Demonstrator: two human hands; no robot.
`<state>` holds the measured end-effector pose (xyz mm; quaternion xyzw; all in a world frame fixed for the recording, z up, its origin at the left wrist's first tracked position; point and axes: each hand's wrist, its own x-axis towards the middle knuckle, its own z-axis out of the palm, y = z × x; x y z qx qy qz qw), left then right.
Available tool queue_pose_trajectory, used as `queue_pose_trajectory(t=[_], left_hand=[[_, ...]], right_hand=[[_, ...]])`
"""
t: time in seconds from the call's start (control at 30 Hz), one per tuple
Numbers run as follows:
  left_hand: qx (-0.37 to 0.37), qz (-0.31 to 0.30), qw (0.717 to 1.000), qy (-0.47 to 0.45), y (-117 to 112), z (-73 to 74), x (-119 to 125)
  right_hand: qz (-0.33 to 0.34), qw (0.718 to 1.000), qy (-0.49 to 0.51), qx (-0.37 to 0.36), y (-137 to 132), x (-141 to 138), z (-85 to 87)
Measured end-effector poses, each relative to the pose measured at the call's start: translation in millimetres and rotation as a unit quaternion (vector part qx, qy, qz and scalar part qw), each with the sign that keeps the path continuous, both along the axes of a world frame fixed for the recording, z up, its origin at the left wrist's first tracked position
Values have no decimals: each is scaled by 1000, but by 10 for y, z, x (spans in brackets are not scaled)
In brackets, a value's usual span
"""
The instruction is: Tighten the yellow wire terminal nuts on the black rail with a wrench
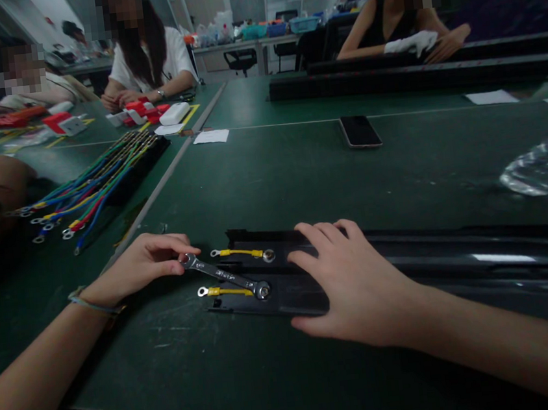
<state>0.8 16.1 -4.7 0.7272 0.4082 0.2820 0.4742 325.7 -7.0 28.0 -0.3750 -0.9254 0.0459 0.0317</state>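
A long black rail (456,257) lies across the green table (276,185) in front of me. Two short yellow wires (233,253) with ring terminals are fixed to its left end. A small silver wrench (223,276) sits on the lower nut. My left hand (143,265) pinches the wrench's free end, fingers closed on it. My right hand (350,282) lies flat on the rail with fingers spread, pressing it down just right of the wires.
A bundle of coloured wires (90,185) lies on a black tray at the left. A phone (359,132) and a paper slip (212,136) lie further back. A plastic bottle (544,163) lies at the right. Other people sit at the far tables.
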Motion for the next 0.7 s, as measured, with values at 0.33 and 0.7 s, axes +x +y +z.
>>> queue_pose_trajectory(t=[0.33, 0.7], left_hand=[[-30, -71, 995, -60, -3, -16, 1], [-58, -183, 980, -44, -106, 78, 105]], right_hand=[[0, 1000, 4, 2, 4, 4, -11], [5, 1000, 8, 11, 1, 10, -33]])
